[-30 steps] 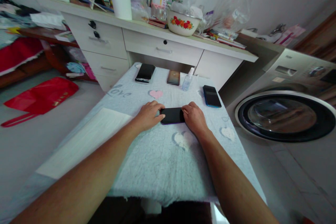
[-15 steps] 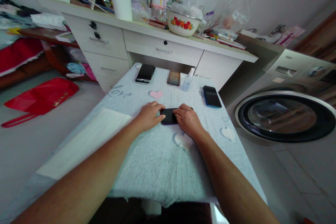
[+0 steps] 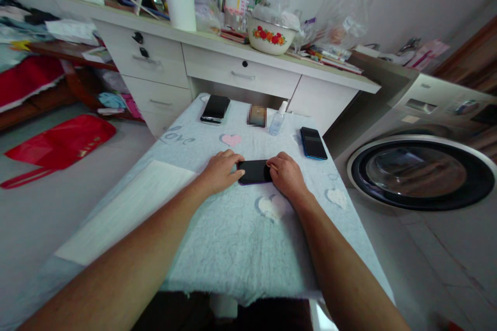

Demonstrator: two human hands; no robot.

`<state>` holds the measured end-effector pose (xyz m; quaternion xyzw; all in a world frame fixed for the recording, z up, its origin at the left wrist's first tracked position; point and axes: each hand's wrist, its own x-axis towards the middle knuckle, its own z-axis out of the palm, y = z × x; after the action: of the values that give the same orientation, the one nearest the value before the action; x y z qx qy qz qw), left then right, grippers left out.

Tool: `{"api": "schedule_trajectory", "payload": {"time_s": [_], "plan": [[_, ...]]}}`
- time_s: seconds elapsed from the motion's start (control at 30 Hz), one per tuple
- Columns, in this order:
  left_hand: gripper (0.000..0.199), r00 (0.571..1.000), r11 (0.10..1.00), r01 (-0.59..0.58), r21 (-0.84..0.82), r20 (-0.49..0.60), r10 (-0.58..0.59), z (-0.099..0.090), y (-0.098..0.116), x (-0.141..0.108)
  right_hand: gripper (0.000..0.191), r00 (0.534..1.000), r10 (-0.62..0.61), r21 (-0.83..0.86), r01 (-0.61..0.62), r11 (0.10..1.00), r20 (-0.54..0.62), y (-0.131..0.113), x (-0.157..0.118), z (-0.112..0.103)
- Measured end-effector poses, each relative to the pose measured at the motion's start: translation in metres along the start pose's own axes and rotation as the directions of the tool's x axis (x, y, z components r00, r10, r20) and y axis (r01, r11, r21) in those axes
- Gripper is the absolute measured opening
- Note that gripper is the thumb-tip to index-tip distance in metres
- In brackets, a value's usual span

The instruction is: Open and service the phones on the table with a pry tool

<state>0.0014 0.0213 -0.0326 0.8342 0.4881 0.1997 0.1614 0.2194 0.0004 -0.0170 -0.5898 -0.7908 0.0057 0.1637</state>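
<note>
A dark smartphone (image 3: 254, 171) lies screen up on the cloth-covered table, its long side running left to right. My left hand (image 3: 222, 171) grips its left end, thumb at the near edge and fingers at the far one. At the other end, my right hand (image 3: 286, 173) rests over the screen with its fingers bent and pressed together. Whatever is pinched in those fingers is too small or hidden to make out. The phone's right end is covered by that hand.
Beyond the hands are stacked phones (image 3: 215, 108), a pixelated item (image 3: 257, 115), a clear spray bottle (image 3: 277, 120) and another phone (image 3: 313, 143). A white sheet (image 3: 128, 212) lies at left. A desk (image 3: 240, 70) stands behind, a washing machine (image 3: 423, 139) at right.
My right hand has slid to the right along the phone, uncovering more of its screen. My left hand and the phone have stayed in place.
</note>
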Motion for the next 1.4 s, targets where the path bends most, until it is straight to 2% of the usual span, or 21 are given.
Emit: {"api": "schedule_trajectory", "payload": {"time_s": [0.27,0.4,0.53,0.87,1.03,1.17,1.4], "plan": [[0.030,1.000,1.000,0.001,-0.004,0.008,-0.001,-0.001,0.001,0.000,0.027,0.987,0.155,-0.078,-0.158,0.984,-0.040,0.009,0.001,0.002],[0.030,1.000,1.000,-0.002,-0.007,0.002,0.002,-0.002,0.001,0.000,0.027,0.982,0.185,-0.104,-0.188,0.977,-0.036,0.008,0.003,0.002],[0.030,1.000,1.000,0.000,0.000,-0.001,0.000,-0.001,0.001,0.000,0.026,0.986,0.162,-0.100,-0.164,0.981,-0.025,0.003,0.004,0.002],[0.030,1.000,1.000,-0.003,0.009,-0.012,0.003,0.001,0.000,0.000,0.027,0.999,-0.033,-0.048,0.034,0.998,0.013,-0.011,0.006,0.005],[0.031,1.000,1.000,-0.002,0.009,-0.021,0.002,0.002,-0.001,0.001,0.027,0.995,-0.091,-0.021,0.092,0.996,0.041,-0.017,0.006,0.005],[0.031,1.000,1.000,0.000,0.011,-0.016,0.000,0.002,0.000,0.000,0.028,0.996,-0.083,-0.028,0.084,0.996,0.045,-0.016,0.007,0.006],[0.030,1.000,1.000,0.006,0.007,-0.012,-0.006,0.001,0.001,0.000,0.028,0.999,0.011,-0.054,-0.008,0.998,0.046,-0.011,0.009,0.004]]}}
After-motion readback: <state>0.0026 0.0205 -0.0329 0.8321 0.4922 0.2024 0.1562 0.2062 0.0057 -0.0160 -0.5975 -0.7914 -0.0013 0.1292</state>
